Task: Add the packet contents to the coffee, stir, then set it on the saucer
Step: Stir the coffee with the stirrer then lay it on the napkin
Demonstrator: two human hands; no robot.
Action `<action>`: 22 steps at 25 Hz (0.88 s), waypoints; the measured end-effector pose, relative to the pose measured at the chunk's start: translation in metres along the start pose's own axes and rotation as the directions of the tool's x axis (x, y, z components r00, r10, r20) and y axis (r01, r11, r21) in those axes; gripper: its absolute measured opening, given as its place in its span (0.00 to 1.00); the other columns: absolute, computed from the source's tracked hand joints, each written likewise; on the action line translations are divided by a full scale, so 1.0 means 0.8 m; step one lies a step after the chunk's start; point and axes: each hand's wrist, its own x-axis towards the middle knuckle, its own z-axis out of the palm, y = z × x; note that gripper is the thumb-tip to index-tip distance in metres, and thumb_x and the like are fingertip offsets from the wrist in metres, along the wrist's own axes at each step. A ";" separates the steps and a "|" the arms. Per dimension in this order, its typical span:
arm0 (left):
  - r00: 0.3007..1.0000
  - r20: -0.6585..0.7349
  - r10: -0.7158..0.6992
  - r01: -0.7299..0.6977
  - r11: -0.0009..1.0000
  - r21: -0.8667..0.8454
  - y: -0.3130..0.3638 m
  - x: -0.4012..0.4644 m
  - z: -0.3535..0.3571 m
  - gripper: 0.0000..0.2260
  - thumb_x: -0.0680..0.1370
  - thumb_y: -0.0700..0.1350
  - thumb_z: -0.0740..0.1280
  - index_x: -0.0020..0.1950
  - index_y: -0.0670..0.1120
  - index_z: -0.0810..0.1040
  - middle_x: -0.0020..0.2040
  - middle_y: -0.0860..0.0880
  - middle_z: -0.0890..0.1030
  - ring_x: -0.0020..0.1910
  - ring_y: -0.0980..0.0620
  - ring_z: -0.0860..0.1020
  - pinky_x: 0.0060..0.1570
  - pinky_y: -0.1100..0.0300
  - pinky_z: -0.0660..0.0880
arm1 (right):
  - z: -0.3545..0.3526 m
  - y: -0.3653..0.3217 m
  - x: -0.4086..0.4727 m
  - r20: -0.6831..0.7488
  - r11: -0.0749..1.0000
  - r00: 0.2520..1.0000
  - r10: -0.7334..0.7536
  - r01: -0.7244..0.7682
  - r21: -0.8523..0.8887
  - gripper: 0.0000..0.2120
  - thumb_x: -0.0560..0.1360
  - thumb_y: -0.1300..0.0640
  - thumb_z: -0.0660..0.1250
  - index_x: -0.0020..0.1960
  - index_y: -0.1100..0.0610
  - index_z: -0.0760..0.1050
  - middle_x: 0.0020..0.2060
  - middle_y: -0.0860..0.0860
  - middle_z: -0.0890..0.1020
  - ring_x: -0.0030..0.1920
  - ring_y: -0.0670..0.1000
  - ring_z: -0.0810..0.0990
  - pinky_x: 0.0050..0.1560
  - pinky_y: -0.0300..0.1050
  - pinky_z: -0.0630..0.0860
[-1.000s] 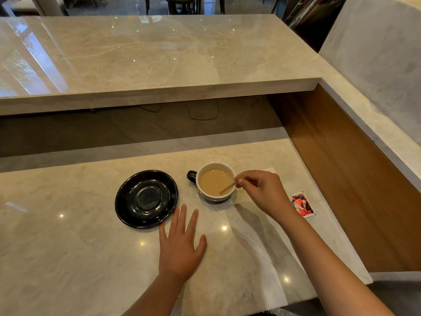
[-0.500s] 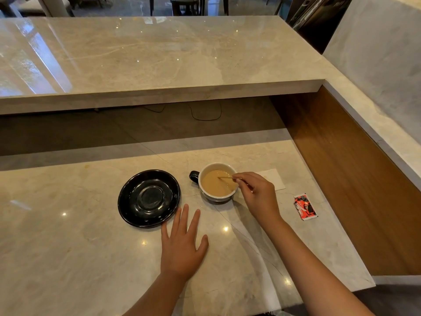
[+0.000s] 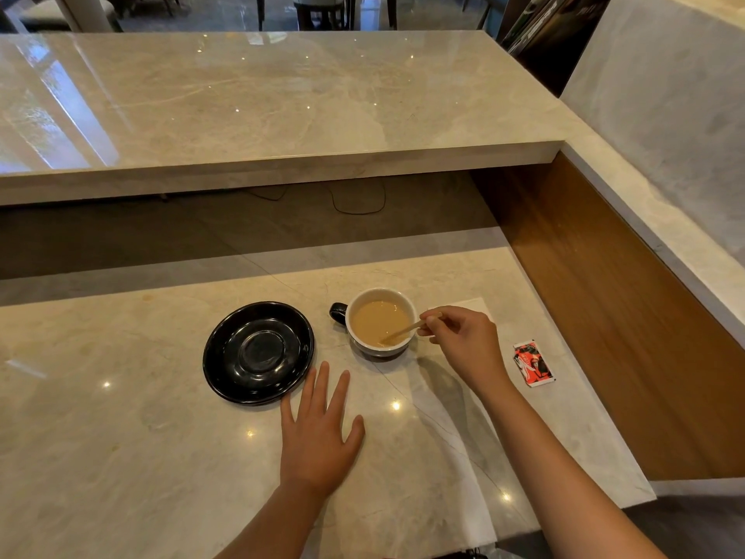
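Below, pale marble counter (image 3: 121, 457) under a raised marble ledge (image 3: 282, 106).

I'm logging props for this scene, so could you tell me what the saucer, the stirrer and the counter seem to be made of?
Saucer: probably glazed ceramic, black and glossy with sharp highlights. Stirrer: looks like bare wood, thin, flat, pale tan and matte. Counter: polished stone, likely marble, beige with veins and mirrored light spots.

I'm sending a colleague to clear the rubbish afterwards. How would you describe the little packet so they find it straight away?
On the lower marble counter, look right of the coffee cup, past the right hand stirring it. The packet lies flat near the wooden side panel. It is the only red thing there, small and printed in red, black and white.
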 end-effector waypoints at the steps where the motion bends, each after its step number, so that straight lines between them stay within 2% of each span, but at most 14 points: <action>1: 1.000 0.002 -0.002 0.002 1.000 0.000 0.000 0.000 0.000 0.28 0.76 0.60 0.52 0.75 0.55 0.52 0.76 0.47 0.52 0.73 0.50 0.47 0.67 0.45 0.41 | 0.005 0.001 -0.002 -0.004 0.998 1.000 0.022 -0.022 0.055 0.08 0.73 0.64 0.65 0.43 0.55 0.82 0.35 0.49 0.84 0.40 0.47 0.84 0.50 0.53 0.81; 3: 1.000 0.004 -0.004 0.004 1.000 0.000 0.001 0.001 -0.001 0.28 0.76 0.61 0.51 0.75 0.55 0.51 0.76 0.47 0.50 0.73 0.50 0.45 0.67 0.44 0.40 | 0.016 0.001 -0.006 -0.020 0.989 0.999 0.039 -0.036 0.145 0.08 0.73 0.63 0.65 0.45 0.54 0.82 0.36 0.48 0.84 0.40 0.45 0.84 0.51 0.51 0.81; 5: 1.000 0.014 -0.007 0.007 1.000 -0.001 0.000 0.001 -0.001 0.29 0.76 0.61 0.50 0.75 0.56 0.49 0.76 0.48 0.48 0.73 0.51 0.43 0.68 0.45 0.38 | 0.026 0.002 -0.009 -0.070 0.987 0.998 0.008 0.004 0.164 0.08 0.74 0.63 0.65 0.46 0.54 0.81 0.39 0.51 0.84 0.44 0.47 0.83 0.51 0.46 0.80; 8: 1.000 0.009 -0.008 0.008 1.000 0.001 0.000 0.000 0.000 0.29 0.76 0.61 0.50 0.75 0.55 0.50 0.76 0.48 0.48 0.73 0.51 0.43 0.67 0.46 0.37 | 0.030 0.003 -0.008 -0.133 0.988 0.980 -0.151 0.152 -0.004 0.08 0.74 0.64 0.65 0.48 0.58 0.81 0.44 0.54 0.85 0.46 0.47 0.81 0.48 0.28 0.74; 9: 1.000 0.008 -0.008 0.007 1.000 0.003 0.000 0.000 0.000 0.29 0.76 0.61 0.51 0.75 0.55 0.51 0.76 0.48 0.49 0.73 0.51 0.44 0.67 0.46 0.37 | 0.028 0.003 -0.005 -0.135 0.974 0.966 -0.222 0.213 -0.078 0.08 0.74 0.65 0.65 0.49 0.59 0.81 0.44 0.54 0.85 0.45 0.46 0.80 0.46 0.25 0.72; 11: 1.000 0.002 -0.006 0.006 1.000 0.009 0.000 0.001 0.000 0.28 0.76 0.61 0.52 0.75 0.54 0.53 0.76 0.47 0.51 0.73 0.50 0.45 0.67 0.46 0.39 | 0.020 0.006 -0.002 -0.097 0.924 0.936 -0.339 0.312 -0.221 0.07 0.74 0.66 0.64 0.48 0.60 0.80 0.44 0.54 0.85 0.43 0.46 0.79 0.43 0.25 0.70; 14: 1.000 0.004 -0.007 0.007 1.000 0.010 0.000 0.001 0.001 0.28 0.76 0.61 0.51 0.75 0.54 0.52 0.76 0.48 0.50 0.73 0.50 0.45 0.67 0.46 0.39 | 0.005 0.006 -0.002 -0.023 0.868 0.919 -0.393 0.363 -0.338 0.06 0.74 0.65 0.64 0.48 0.60 0.80 0.42 0.55 0.84 0.40 0.46 0.76 0.42 0.27 0.67; 16: 1.000 0.002 -0.007 0.007 1.000 0.010 -0.001 0.000 0.001 0.28 0.76 0.61 0.51 0.75 0.55 0.52 0.76 0.48 0.50 0.73 0.50 0.45 0.67 0.46 0.38 | -0.001 0.003 -0.002 -0.009 0.869 0.925 -0.380 0.354 -0.346 0.06 0.74 0.65 0.64 0.47 0.61 0.80 0.41 0.56 0.84 0.39 0.47 0.76 0.41 0.29 0.68; 19: 1.000 -0.007 -0.005 0.005 1.000 0.000 -0.001 0.000 0.000 0.28 0.76 0.60 0.52 0.75 0.54 0.53 0.76 0.47 0.51 0.73 0.50 0.46 0.67 0.46 0.39 | -0.004 -0.003 -0.004 0.004 0.888 0.937 -0.350 0.333 -0.317 0.07 0.74 0.65 0.64 0.47 0.61 0.80 0.41 0.56 0.85 0.41 0.52 0.80 0.43 0.39 0.74; 22: 1.000 -0.010 -0.005 0.005 1.000 0.001 -0.001 0.001 -0.001 0.28 0.76 0.60 0.52 0.75 0.54 0.53 0.76 0.47 0.52 0.73 0.50 0.47 0.67 0.47 0.39 | -0.001 -0.005 -0.009 0.015 0.940 0.967 -0.256 0.253 -0.228 0.07 0.74 0.64 0.64 0.46 0.60 0.81 0.39 0.53 0.84 0.41 0.51 0.81 0.43 0.36 0.75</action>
